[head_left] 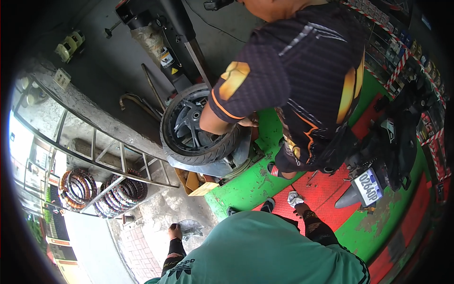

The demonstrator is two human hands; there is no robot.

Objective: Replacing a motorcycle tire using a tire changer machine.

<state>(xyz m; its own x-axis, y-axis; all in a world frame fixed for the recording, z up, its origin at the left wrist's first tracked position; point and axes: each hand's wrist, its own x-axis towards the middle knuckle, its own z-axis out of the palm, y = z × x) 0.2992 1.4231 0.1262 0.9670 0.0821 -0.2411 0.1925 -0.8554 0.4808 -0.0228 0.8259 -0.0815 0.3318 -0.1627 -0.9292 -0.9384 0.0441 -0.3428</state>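
My left hand [175,231] hangs low at the left, its fingers curled in and nothing visible in them, over the grey concrete floor beside a shiny grey patch. My right hand [300,208] is lowered over the red floor plate, its fingers closed around a crumpled whitish rag [295,199]. Ahead of me, another person [302,80] in a dark jersey leans over a black motorcycle wheel with its tyre [220,150]. The wheel lies on a tyre changer [171,59]. That person's arm reaches across the wheel and partly hides it.
A cardboard box [203,188] sits below the tyre changer. Several tyres [78,189] stand by a metal rack [93,144] at the left. A motorcycle [378,151] is parked at the right, near shelves [402,42] of goods edged with striped tape. The floor is painted green [220,196] and red.
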